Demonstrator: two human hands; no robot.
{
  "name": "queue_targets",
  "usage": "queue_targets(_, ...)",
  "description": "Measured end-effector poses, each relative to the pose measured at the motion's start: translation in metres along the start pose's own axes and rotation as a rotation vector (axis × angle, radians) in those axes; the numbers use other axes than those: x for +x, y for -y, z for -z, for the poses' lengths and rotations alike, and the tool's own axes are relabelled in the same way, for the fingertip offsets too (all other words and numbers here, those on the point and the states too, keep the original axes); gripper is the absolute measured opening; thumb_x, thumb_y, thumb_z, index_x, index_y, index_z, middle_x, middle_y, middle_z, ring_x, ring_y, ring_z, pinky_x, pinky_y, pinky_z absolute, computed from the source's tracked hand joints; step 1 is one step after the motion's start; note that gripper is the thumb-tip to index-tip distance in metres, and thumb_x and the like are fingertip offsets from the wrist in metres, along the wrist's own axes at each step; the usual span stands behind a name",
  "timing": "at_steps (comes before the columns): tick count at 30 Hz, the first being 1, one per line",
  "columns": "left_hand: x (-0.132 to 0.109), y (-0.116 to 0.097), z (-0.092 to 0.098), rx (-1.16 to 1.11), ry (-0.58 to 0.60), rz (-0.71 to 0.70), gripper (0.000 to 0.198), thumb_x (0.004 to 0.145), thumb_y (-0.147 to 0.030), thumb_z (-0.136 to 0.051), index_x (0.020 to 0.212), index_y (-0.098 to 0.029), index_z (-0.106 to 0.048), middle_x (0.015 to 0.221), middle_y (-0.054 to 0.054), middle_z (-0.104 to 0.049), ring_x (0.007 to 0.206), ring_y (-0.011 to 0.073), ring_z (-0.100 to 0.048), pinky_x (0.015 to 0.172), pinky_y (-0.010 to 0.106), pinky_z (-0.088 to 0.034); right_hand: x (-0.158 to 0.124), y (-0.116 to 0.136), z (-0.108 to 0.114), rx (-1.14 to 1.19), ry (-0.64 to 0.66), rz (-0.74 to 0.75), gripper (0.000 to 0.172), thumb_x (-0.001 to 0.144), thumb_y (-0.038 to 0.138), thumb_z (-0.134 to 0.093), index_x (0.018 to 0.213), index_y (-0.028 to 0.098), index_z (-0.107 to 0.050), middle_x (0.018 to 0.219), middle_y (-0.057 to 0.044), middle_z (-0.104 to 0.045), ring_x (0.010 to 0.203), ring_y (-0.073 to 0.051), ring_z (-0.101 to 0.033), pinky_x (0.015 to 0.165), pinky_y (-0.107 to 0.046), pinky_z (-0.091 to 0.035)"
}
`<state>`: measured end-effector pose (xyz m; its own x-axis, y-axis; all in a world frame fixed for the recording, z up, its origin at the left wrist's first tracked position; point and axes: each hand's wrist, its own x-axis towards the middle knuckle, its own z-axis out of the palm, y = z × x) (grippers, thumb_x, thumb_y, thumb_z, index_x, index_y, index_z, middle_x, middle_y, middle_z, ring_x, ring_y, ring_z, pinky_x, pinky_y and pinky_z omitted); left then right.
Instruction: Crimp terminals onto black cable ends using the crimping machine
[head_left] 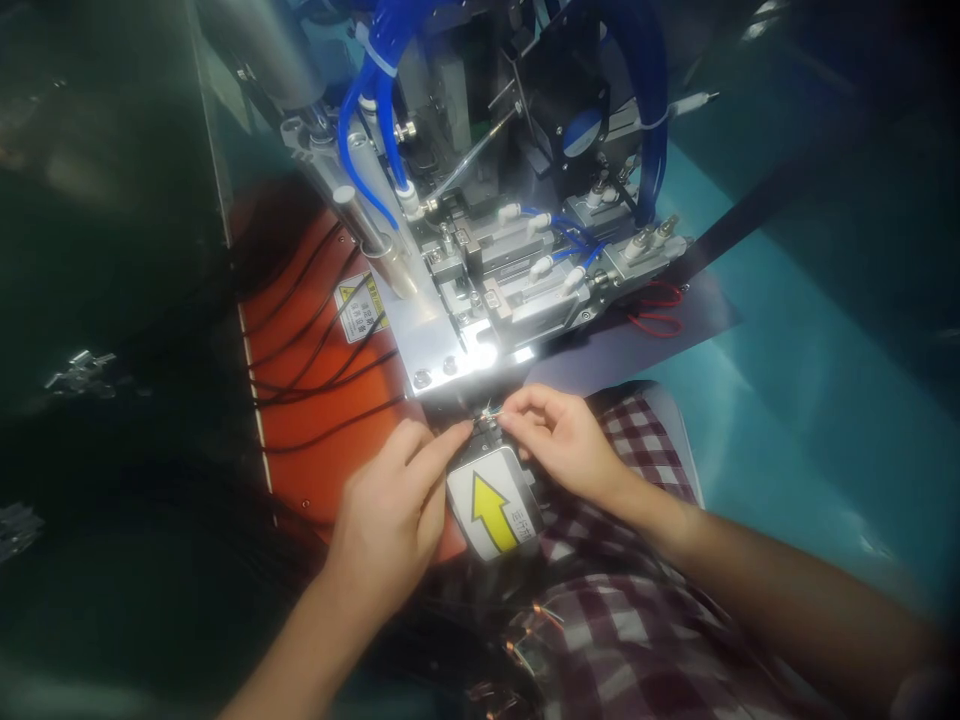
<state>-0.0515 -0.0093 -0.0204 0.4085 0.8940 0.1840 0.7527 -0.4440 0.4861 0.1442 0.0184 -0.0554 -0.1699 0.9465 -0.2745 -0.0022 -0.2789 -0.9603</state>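
Note:
My left hand (394, 495) reaches in from the lower left. Its index finger is stretched out, the tip touching the left side of a small metal fixture (489, 432) at the machine's front edge; the other fingers are bent and partly hidden. On the opposite side, my right hand (559, 440) pinches some fine thin wires (491, 411) between thumb and forefinger, right at the fixture. The wires are too small to make out clearly. Just below both hands is a white plate with a yellow arrow (491, 505).
Behind the fixture stands a machine with a metal plate (420, 330), pneumatic cylinders (532, 290) and blue air hoses (386, 110). Black cables (322, 390) cross an orange base (300, 350) on the left. Clear small parts (79, 372) lie farther left. Checked cloth (622, 620) covers my lap.

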Motion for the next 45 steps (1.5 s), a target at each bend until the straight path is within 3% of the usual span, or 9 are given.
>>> queue_targets(7,0.002,0.005,0.001,0.162,-0.005,-0.052,0.036,0.088,-0.008,-0.048,0.117,-0.018,-0.067,0.083,0.004,-0.056,0.066,0.0121,-0.054,0.057,0.023,-0.047,0.002,-0.001,0.0,-0.055,0.004,0.033,0.01,0.082,0.025,-0.063,0.078,0.016,-0.061,0.062,0.003,-0.056,0.05,-0.009,-0.053,0.048,-0.023,-0.044)
queue_targets(15,0.001,0.006,-0.001,0.169,-0.026,-0.084,0.035,0.088,-0.008,-0.048,0.116,-0.015,-0.067,0.079,0.003,-0.053,0.063,0.0112,-0.052,0.055,0.022,-0.045,0.0,-0.002,-0.001,-0.004,0.006,-0.023,0.01,0.082,0.024,-0.062,0.079,0.016,-0.06,0.061,0.003,-0.057,0.051,-0.01,-0.054,0.05,-0.023,-0.046)
queue_targets(24,0.001,0.007,-0.002,0.169,-0.039,-0.077,0.034,0.089,-0.009,-0.047,0.116,-0.018,-0.067,0.08,0.002,-0.053,0.064,0.0107,-0.052,0.055,0.021,-0.044,0.0,0.0,0.0,-0.148,-0.02,0.055,0.01,0.081,0.025,-0.062,0.079,0.015,-0.063,0.07,-0.001,-0.06,0.058,-0.012,-0.052,0.054,-0.026,-0.043)
queue_targets(29,0.0,0.007,-0.003,0.201,-0.037,-0.075,0.034,0.089,-0.009,-0.047,0.115,-0.018,-0.067,0.079,0.002,-0.053,0.063,0.0105,-0.052,0.055,0.02,-0.045,0.003,0.003,0.003,-0.105,0.052,-0.026,0.012,0.083,0.027,-0.06,0.078,0.015,-0.061,0.064,0.001,-0.057,0.053,-0.01,-0.05,0.05,-0.024,-0.04)
queue_targets(37,0.001,0.007,-0.004,0.19,-0.048,-0.074,0.034,0.089,-0.01,-0.047,0.115,-0.018,-0.067,0.082,0.004,-0.056,0.065,0.0113,-0.054,0.055,0.021,-0.045,-0.005,-0.001,0.007,-0.273,-0.098,0.241,0.01,0.078,0.024,-0.07,0.083,0.017,-0.064,0.082,-0.001,-0.061,0.057,-0.009,-0.053,0.057,-0.025,-0.046)
queue_targets(45,0.001,0.006,-0.003,0.166,-0.047,-0.062,0.034,0.089,-0.009,-0.047,0.115,-0.017,-0.068,0.081,0.003,-0.055,0.065,0.0115,-0.053,0.055,0.022,-0.045,-0.004,0.007,0.001,-0.233,-0.095,0.182,0.006,0.081,0.023,-0.066,0.079,0.017,-0.065,0.072,0.0,-0.062,0.058,-0.011,-0.054,0.056,-0.025,-0.045)
